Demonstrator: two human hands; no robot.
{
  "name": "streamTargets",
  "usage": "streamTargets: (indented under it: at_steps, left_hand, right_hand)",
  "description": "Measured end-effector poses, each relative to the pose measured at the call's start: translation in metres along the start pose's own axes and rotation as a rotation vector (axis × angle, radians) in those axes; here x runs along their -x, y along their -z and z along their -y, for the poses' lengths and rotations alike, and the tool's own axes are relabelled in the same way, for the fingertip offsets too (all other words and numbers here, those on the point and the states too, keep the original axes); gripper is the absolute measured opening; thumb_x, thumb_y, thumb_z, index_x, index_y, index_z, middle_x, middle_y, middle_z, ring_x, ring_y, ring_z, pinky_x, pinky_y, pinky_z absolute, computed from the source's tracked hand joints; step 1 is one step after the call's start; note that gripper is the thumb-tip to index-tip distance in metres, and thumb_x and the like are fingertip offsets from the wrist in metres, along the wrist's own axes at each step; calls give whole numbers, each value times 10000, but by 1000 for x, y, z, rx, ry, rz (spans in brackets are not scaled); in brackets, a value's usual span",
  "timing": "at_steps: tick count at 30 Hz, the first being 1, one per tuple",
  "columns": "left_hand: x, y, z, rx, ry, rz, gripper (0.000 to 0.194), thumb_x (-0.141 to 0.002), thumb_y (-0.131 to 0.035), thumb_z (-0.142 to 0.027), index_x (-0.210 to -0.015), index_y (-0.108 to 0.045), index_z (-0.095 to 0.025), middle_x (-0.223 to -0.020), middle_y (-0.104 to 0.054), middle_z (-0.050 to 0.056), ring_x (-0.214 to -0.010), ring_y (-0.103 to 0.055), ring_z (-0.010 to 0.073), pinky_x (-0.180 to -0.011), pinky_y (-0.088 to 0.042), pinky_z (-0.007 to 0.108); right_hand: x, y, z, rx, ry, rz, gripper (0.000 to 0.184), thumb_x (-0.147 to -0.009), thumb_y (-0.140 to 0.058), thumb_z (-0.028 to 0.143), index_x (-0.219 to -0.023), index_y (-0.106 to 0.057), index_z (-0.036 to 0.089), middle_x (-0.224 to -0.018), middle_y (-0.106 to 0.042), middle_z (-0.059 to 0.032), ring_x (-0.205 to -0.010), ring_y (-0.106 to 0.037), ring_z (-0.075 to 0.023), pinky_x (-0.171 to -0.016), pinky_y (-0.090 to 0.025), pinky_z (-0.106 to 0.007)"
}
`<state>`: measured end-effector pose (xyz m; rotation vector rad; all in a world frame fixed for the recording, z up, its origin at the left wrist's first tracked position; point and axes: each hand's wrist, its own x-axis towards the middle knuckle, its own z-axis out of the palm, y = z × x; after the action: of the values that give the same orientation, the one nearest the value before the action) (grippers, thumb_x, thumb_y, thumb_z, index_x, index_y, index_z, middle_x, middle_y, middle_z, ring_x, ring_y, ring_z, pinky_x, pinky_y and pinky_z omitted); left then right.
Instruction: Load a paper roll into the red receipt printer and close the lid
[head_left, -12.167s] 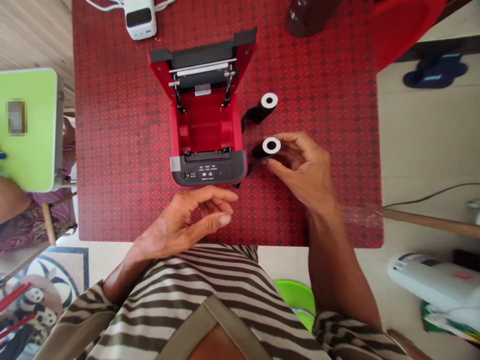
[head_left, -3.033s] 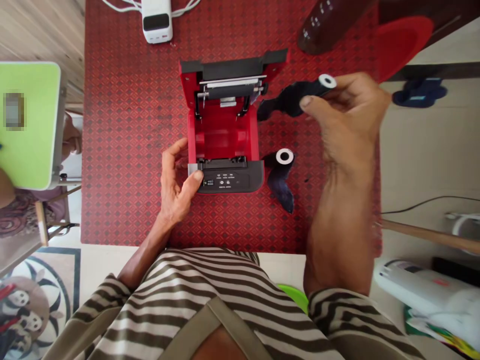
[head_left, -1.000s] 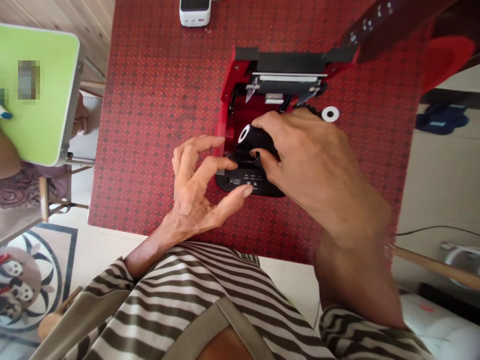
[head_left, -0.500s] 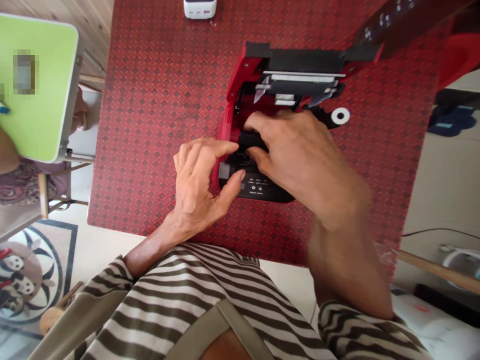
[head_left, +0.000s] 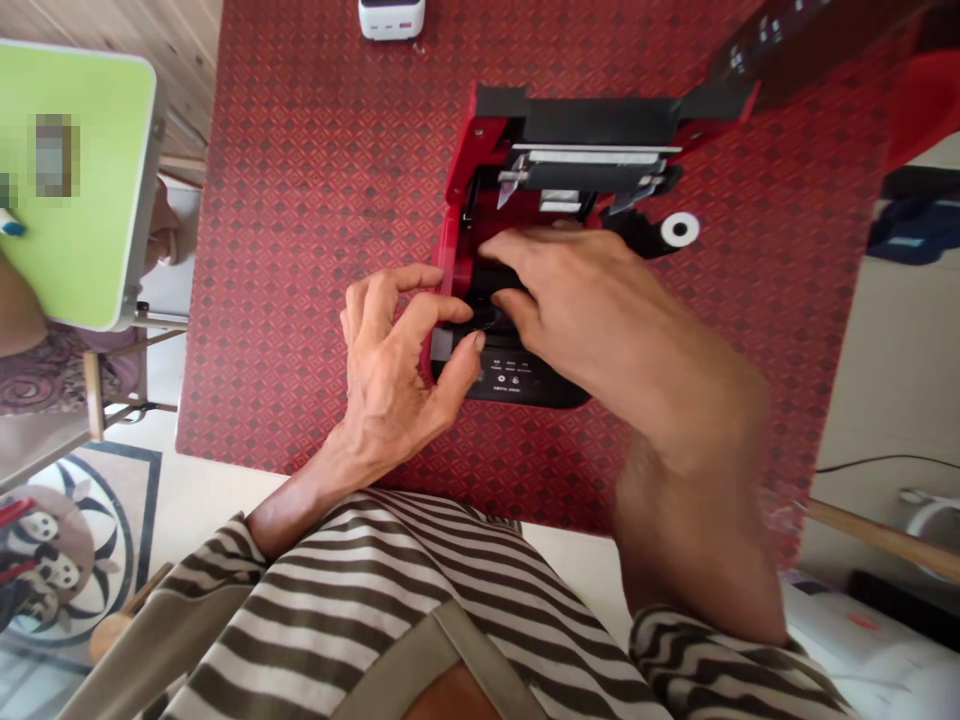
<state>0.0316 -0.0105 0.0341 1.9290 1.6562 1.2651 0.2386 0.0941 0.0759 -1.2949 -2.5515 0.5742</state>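
A red and black label printer point(head_left: 517, 385) lies on the table with its lid raised, showing a metal bar and rollers under the lid. My right hand point(head_left: 600, 310) reaches into its open body from the right, thumb and forefinger around a black roll point(head_left: 487, 280); the other fingertips are hidden. At the printer's front left corner is my left hand point(head_left: 401, 370), thumb and forefinger apart. Its fingertips are close to a dark, shiny film point(head_left: 486, 318) above the button panel. Another black roll with a white core point(head_left: 680, 230) rests to the printer's right.
The red patterned table point(head_left: 315, 200) carries a white device point(head_left: 391, 18) at its far edge. A brown glossy object point(head_left: 795, 50) stands at the back right. On the left, a green folding table point(head_left: 90, 260) has a person beside it.
My left fingers have spread, the forefinger dipping lower and another finger reaching the printer's left side. My right hand keeps its place in the printer. The view has shifted slightly.
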Motion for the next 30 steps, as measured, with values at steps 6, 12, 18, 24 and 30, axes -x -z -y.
streamTargets:
  at_steps: [6, 12, 18, 24, 30]
  left_hand:
    - [-1, 1, -2, -4, -26, -9, 117, -1213, -872, -449, -1281, -898, -356, -1539, -839, 85, -1433, -746, 410, -1318, -619, 723]
    - [-8, 0, -2, 0, -165, -44, 81, -1226, -868, -379, -1292, -914, -372, -1510, -872, 75, -1376, -799, 380, -1192, -664, 654]
    - [-8, -3, -7, -33, -288, -77, 96, -1236, -880, -299, -1290, -911, -372, -1214, -914, 23, -1203, -826, 314, -1101, -628, 555]
    - [-4, -1, -12, -175, -352, -131, 215, -1258, -846, -231, -1349, -932, -406, -1111, -897, -1, -1123, -806, 272, -1112, -583, 510]
    - [0, 1, -10, -187, -376, -93, 218, -1279, -837, -328, -1419, -934, -465, -1119, -899, -2, -1133, -809, 283, -1149, -590, 535]
  right_hand:
    - [31, 40, 7, -246, 161, 87, 513, -1165, -546, 156, -1403, -937, 389, -1398, -975, -2, -1334, -917, -331, -1219, -743, -558]
    - [46, 41, 13, -200, 56, -61, 399, -1269, -622, 277, -1280, -974, 465, -1283, -980, 14, -1192, -912, -362, -1094, -752, -592]
    - [63, 29, 10, -93, 116, -249, 363, -1282, -676, 222, -1200, -966, 424, -1128, -944, -26, -1055, -886, -326, -935, -740, -525]
    - [86, -2, -5, 89, 258, -509, 327, -1180, -836, 116, -1389, -919, 354, -1197, -974, -35, -1089, -888, -324, -945, -742, -526]
    - [101, -23, 0, 149, 219, -602, 364, -1206, -828, 136, -1475, -868, 377, -1307, -990, -15, -1145, -928, -297, -971, -742, -492]
